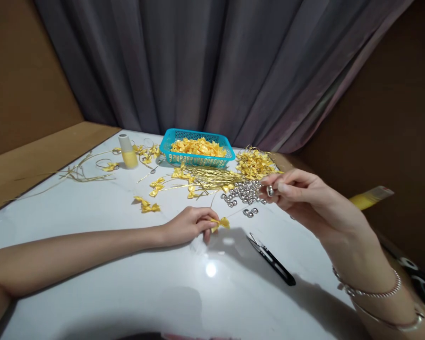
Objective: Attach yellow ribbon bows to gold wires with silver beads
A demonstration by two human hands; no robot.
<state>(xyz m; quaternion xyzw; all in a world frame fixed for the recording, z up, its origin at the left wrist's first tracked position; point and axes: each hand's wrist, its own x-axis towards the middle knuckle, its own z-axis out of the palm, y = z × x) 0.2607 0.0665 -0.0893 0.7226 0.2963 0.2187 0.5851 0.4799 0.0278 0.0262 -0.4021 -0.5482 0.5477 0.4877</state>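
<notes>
- At the far left, some thin golden cords (pixel 80 174) lie loosely on the white, shiny table (pixel 145 278).
- To the right of them stands a small bottle with yellow lower part and pale grey cap (pixel 129 153); it is upright.
- A little nearer, two yellow ribbon bows (pixel 147 206) lie on the table.
- Next comes the left hand (pixel 190 225), which rests low at the table, in the middle. Its fingers are closed and pinch a small yellow satin bow (pixel 224 223), whose wings show at the right of the fingertips.
- Farther behind this hand is a blue plastic basket with holes (pixel 165 146), and inside it there are many yellow bows (pixel 198 147).
- In front of the basket, a bundle of straight golden wires (pixel 212 178) lies flat.
- To the right of the bundle, shiny silver beads (pixel 246 191) are in a heap, with a few lying apart on the near side.
- Behind the beads is a heap of yellow bows with golden ties (pixel 255 164).
- On the near side, thread snips with black handles (pixel 274 264) lie slanting, well apart from both hands.
- The right hand (pixel 301 191) is raised above the table, near the bead heap. Its thumb and fingers grip one round silver bead (pixel 270 191).
- A thin thread seems to run from the pinched bow towards this hand.
</notes>
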